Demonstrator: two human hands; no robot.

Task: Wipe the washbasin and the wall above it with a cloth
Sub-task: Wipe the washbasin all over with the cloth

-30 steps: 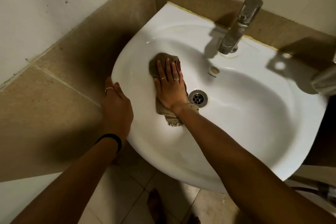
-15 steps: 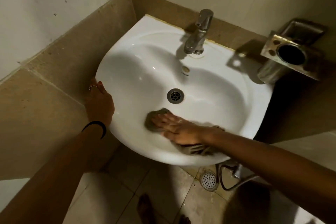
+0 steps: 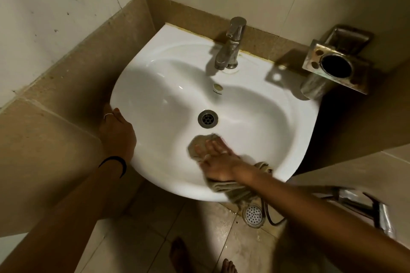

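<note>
Two hands are working at the washbasin (image 3: 168, 86) right now. The right hand (image 3: 216, 159) is lying flat, fingers spread, pressing the cloth (image 3: 195, 147) down against the near inner slope of the bowl, just in front of the drain (image 3: 207, 118). It is not gripping the cloth, only pinning it under the palm. The rest of the cloth is trailing back under the wrist, draping over the front rim and hanging down below it.

The left hand (image 3: 117, 133) is curling over the left rim of the basin, thumb on top, fingers going underneath out of sight, so it is grasping the edge. A ring is showing on one finger and a dark band (image 3: 114, 162) is sitting around the wrist.

Plenty of bare bowl is lying open to the left, right and behind the drain, all the way up to the overflow hole (image 3: 217, 87). At the back, the tap (image 3: 230, 44) is standing on the rear ledge with its spout leaning out over the bowl. The left rim is running close beside the tan tiled wall (image 3: 66, 86), leaving a narrow gap there where the left hand is sitting. To the right, a metal holder (image 3: 335, 64) is jutting from the wall just above the basin's back right corner, crowding that edge.

Below the front rim, a floor drain (image 3: 253, 215) and a dark hose (image 3: 269, 217) are showing on the wet tiles, and another metal fitting (image 3: 366, 206) is poking out at lower right. Bare toes (image 3: 179, 255) are standing under the basin.
</note>
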